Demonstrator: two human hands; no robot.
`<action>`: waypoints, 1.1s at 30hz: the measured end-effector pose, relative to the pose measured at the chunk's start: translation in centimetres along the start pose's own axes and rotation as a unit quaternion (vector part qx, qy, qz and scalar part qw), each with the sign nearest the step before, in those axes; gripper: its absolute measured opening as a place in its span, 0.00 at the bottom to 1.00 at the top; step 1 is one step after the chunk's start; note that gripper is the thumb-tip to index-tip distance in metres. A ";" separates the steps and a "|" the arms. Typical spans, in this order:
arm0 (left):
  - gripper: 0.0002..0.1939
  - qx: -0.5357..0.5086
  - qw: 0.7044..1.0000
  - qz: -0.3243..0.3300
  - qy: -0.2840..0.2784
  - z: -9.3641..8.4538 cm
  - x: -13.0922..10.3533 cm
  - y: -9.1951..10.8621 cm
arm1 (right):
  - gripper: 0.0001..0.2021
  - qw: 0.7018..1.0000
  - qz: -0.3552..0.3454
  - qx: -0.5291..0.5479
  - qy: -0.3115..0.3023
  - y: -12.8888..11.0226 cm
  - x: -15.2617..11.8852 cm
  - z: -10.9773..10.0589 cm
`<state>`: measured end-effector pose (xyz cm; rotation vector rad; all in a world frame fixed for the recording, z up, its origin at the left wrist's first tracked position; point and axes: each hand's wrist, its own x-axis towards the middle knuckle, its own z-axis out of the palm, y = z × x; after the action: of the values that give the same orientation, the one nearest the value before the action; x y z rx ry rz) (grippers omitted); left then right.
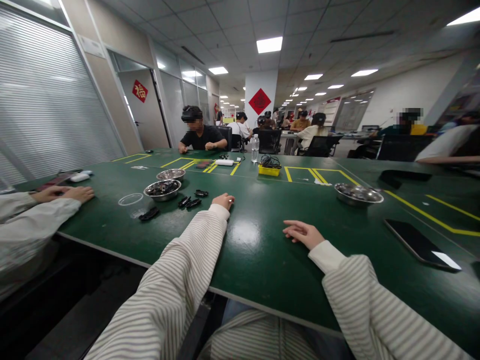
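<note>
My left hand (224,201) rests on the green table (258,270), its fingers curled; something tiny and pale shows at the fingertips, too small to name. To its left lie several black plastic parts (193,202), with one more black part (149,214) nearer the edge. Behind them a metal bowl (162,191) holds dark parts, and a second metal bowl (171,174) stands just beyond it. My right hand (303,234) hovers at or just above the table, fingers extended and slightly apart, holding nothing.
A clear plastic lid (130,199) lies at left, near a co-worker's hands (77,194). At right are a metal bowl (359,196) and a phone (418,242). Further back stand a bottle (255,149) and a yellow tray (269,171) with black cables. Another person sits across the table.
</note>
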<state>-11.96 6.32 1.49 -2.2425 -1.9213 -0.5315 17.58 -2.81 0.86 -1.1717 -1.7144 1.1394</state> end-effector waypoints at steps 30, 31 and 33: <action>0.12 -0.043 0.998 0.008 0.038 2.2 3.0 -2.7 | 0.13 1.000 0.006 -0.029 -0.006 0.8 0.1 -0.2; 0.12 -0.034 0.999 0.005 0.033 2.2 3.0 -2.7 | 0.13 0.999 0.007 -0.032 -0.008 0.8 0.1 -0.2; 0.14 -0.019 0.998 -0.012 0.050 2.3 2.9 -2.9 | 0.13 0.999 0.008 -0.038 -0.008 0.8 0.1 -0.2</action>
<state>-14.03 10.27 0.06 -2.1723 -1.9078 -0.6753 17.91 -2.55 0.18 -1.2277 -1.7776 1.1033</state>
